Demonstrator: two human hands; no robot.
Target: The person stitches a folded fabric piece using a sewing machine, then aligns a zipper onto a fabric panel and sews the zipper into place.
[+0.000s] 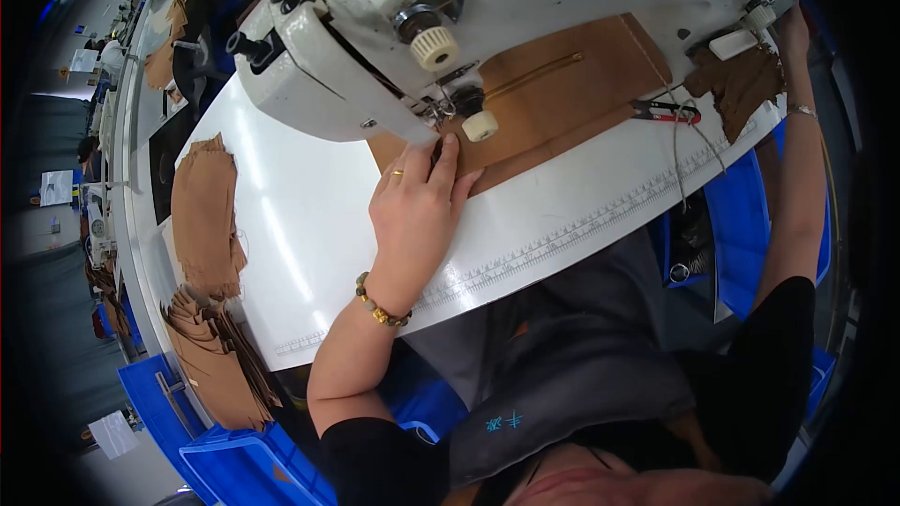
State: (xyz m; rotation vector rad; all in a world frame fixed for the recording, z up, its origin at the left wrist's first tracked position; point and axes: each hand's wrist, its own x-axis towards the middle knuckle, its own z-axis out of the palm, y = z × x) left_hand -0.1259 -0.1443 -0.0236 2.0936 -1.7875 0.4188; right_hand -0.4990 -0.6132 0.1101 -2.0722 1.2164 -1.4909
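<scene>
My left hand, with a ring and a beaded bracelet, lies on the near left edge of a brown fabric piece, fingers apart and fingertips close to the needle area. The fabric lies under the arm of a white sewing machine and has a zipper-like strip on it. My right hand is at the far right end of the machine; its fingers are mostly hidden or too dark to make out.
Red-and-black snips and loose threads lie right of the fabric, near a crumpled dark brown cloth. Brown pieces and a stack lie at the left. Blue bins stand below the table edge.
</scene>
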